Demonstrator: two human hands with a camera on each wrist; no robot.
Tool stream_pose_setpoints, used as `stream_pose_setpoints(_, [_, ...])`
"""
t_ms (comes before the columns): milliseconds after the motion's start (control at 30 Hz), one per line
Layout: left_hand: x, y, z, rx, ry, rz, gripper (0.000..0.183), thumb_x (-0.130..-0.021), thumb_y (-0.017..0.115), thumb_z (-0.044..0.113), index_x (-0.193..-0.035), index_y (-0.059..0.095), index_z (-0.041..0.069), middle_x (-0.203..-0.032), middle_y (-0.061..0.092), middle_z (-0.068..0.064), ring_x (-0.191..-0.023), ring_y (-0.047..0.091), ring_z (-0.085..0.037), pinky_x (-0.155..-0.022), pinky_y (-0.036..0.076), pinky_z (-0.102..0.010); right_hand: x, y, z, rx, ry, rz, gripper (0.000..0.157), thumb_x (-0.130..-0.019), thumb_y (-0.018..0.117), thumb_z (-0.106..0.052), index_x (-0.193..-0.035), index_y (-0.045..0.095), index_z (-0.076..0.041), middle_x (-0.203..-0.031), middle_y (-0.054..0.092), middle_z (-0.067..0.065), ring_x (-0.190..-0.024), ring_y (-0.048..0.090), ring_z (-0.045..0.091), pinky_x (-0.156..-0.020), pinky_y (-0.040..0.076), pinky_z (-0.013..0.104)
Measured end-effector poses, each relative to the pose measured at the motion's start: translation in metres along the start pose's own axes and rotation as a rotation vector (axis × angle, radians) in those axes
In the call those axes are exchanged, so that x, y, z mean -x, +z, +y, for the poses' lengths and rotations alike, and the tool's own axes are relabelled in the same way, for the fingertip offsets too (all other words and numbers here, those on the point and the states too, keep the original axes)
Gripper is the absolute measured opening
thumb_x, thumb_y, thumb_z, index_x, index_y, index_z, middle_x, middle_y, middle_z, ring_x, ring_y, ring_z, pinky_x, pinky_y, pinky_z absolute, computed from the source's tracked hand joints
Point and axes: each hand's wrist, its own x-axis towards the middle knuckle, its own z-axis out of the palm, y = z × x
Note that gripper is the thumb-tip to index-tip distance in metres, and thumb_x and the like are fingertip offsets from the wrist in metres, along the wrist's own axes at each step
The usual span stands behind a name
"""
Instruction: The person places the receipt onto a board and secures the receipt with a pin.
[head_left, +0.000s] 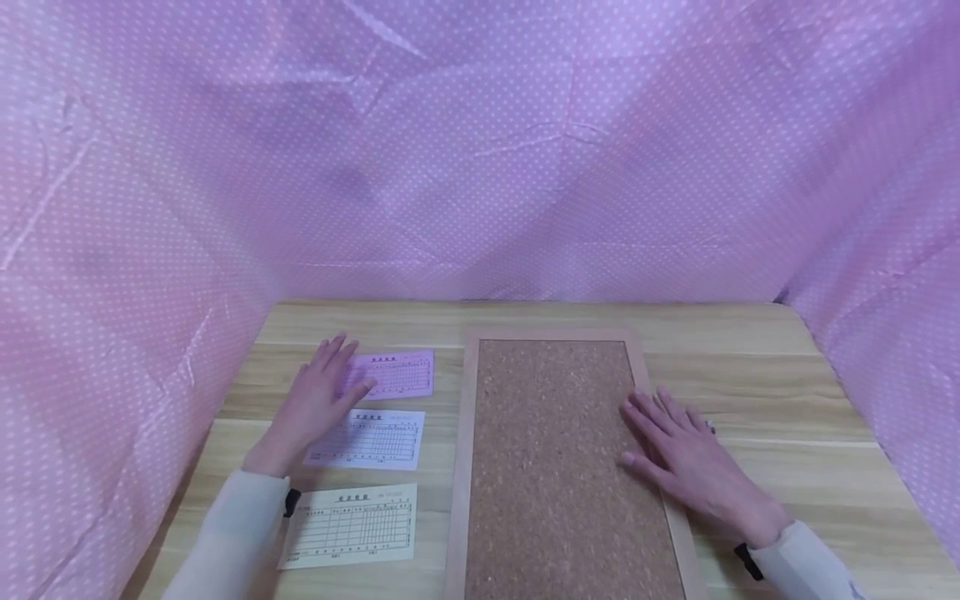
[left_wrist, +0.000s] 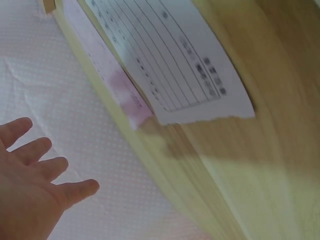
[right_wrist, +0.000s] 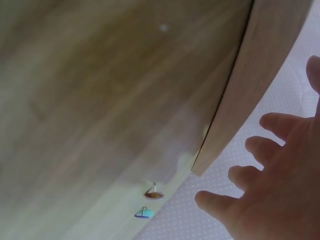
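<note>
Cork fills the wood-framed board [head_left: 555, 467] lying on the desk [head_left: 750, 358]. Left of the board, in order from its far end, lie a pink slip [head_left: 407, 375], a white slip [head_left: 393, 442] and a yellow slip [head_left: 352, 531]. The left hand [head_left: 317, 404], fingers spread, hangs partly over the pink and white ones. The right hand [head_left: 690, 458], fingers extended and slightly apart, overlaps the board's right edge; contact is unclear. Right of the board lie two thumbtacks [right_wrist: 154, 195].

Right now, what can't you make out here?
Cork board, near end: cut off by head view's bottom edge.
Pink slip, left-end print: behind left hand, head view.
White slip, wording: blurred, left wrist view.
Yellow slip, finest print: too small, head view.
</note>
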Motion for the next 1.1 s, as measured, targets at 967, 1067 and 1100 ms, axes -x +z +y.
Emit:
stream_pose_setpoints(967, [-0.034,0.002,-0.066,0.132,-0.088,-0.142,0.065,-0.104,0.062,0.022,-0.156,0.035,-0.005,-0.153,0.043,-0.031,-0.139,0.042,-0.051,-0.114,0.033,-0.063,0.004,0.004,0.002,0.062,-0.052,-0.044,0.075,-0.098,0.065,-0.053,-0.154,0.048,-0.007,-0.164,0.037,0.015,-0.148,0.03,0.048,-0.109,0.03,0.071])
stream_pose_setpoints(1067, [-0.038,0.004,-0.071,0.133,-0.072,-0.139,0.063,-0.103,0.063,0.019,-0.155,0.037,-0.005,-0.151,0.046,-0.03,-0.138,0.044,-0.05,-0.113,0.034,-0.063,0.004,0.003,0.002,0.061,-0.054,-0.04,0.075,-0.098,0.065,-0.053,-0.154,0.048,-0.007,-0.163,0.038,0.015,-0.148,0.031,0.048,-0.109,0.031,0.07])
stream_pose_setpoints(1100, [-0.04,0.004,-0.073,0.131,-0.069,-0.142,0.062,-0.103,0.064,0.018,-0.155,0.038,-0.005,-0.15,0.047,-0.03,-0.138,0.044,-0.05,-0.113,0.034,-0.063,0.004,0.003,0.002,0.057,-0.049,-0.044,0.075,-0.098,0.064,-0.054,-0.154,0.048,-0.007,-0.164,0.038,0.014,-0.149,0.03,0.047,-0.109,0.03,0.07])
